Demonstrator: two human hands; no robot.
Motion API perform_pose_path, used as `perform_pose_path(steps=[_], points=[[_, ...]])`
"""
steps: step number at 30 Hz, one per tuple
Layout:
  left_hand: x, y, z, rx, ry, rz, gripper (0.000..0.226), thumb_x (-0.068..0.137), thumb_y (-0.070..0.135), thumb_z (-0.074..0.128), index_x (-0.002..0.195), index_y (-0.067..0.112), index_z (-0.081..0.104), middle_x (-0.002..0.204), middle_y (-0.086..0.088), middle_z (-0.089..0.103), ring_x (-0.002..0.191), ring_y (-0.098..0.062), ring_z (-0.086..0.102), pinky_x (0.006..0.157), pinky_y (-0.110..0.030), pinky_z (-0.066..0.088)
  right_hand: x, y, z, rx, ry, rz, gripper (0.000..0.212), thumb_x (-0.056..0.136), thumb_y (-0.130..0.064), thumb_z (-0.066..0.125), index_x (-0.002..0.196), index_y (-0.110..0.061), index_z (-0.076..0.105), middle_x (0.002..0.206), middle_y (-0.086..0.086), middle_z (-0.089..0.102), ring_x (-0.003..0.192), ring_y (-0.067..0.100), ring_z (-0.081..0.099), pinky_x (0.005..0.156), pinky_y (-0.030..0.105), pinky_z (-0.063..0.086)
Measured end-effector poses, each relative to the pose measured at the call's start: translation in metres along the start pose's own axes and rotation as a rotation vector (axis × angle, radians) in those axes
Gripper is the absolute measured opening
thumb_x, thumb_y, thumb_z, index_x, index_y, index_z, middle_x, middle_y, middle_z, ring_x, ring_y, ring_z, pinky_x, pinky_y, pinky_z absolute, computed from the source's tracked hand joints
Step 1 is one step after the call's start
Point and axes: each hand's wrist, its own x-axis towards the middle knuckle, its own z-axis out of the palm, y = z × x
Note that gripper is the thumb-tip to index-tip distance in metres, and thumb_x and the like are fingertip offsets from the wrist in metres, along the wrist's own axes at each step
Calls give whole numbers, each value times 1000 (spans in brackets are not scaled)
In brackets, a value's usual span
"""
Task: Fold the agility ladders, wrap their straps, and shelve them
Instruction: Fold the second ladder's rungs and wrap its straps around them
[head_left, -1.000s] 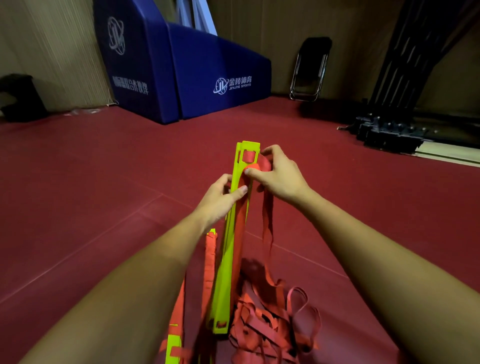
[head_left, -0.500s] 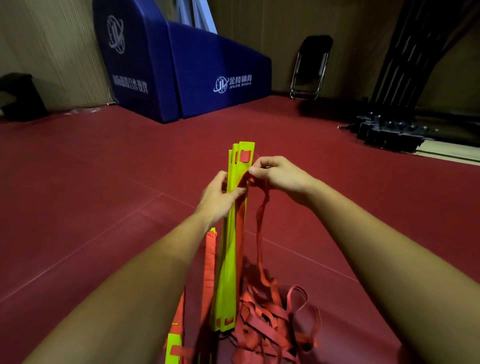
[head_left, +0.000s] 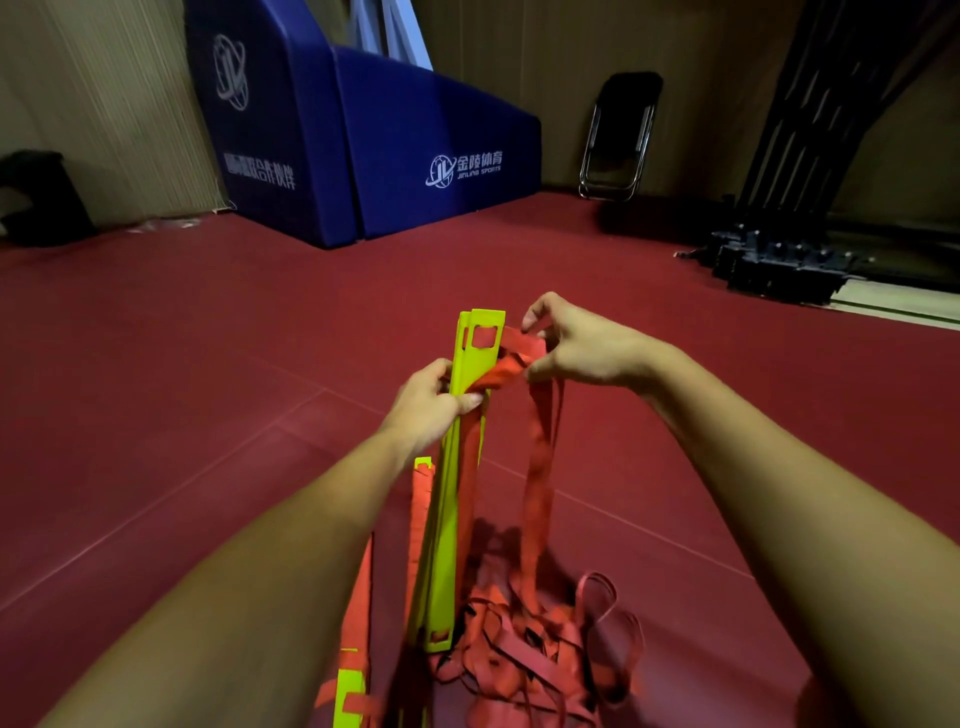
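Observation:
A stack of yellow-green ladder rungs stands nearly upright in front of me, its lower end near the floor. My left hand grips the stack just below its top, thumb pressing a red strap against it. My right hand pinches the red strap beside the top of the rungs; the strap runs across to the stack and hangs down in a long loop. A tangle of loose red straps lies on the floor below. More rungs and straps hang at the lower left.
Dark red sports floor stretches all round. Blue padded blocks stand against the far wall. A folded black chair leans at the back. Black equipment sits on the floor at the right.
My right hand has moved right and slightly up, pulling the red strap away from the rungs' top. The left hand keeps its grip on the stack.

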Motion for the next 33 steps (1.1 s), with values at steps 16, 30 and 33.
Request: perform_pose_path(steps=[16,30,33], points=[[-3,1,2,27,-19,-2,31,63,32,74,93,37,68,97,1,76,100,-23,71,97,-50,53,6,3,15,-170,120,-29,7,88,-19,63,84,-15,67,81,5,68,76,18,56,71,32,44],[-15,10,2,-81,-155,-10,29,92,4,67,114,24,64,105,-5,72,95,-19,67,99,-43,53,1,5,21,491,55,95,22,94,5,56,105,-12,46,80,16,67,58,17,63,55,25,44],[-19,14,-2,-91,-201,-37,26,95,8,63,113,27,66,97,1,71,89,-16,66,80,-31,52,1,11,18,463,69,93,38,90,1,66,122,-5,49,74,6,64,57,10,61,61,24,47]])
